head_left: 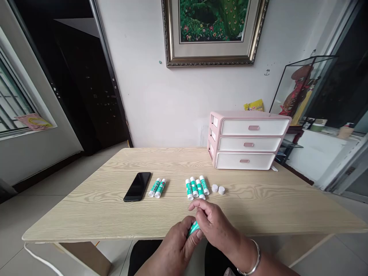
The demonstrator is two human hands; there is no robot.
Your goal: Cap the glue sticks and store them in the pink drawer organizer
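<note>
left hand point(175, 245): fingers wrapping closed around teal-and-white tube point(193, 229) | right hand point(214, 226): fingers pinching its upper end | 12 o'clock: four matching tubes point(197, 188), two white caps point(217, 189) lying

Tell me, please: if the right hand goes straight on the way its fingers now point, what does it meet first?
The right hand would probably meet first the pair of green-and-white tubes beside the black phone, though depth is hard to judge from this view.
</note>
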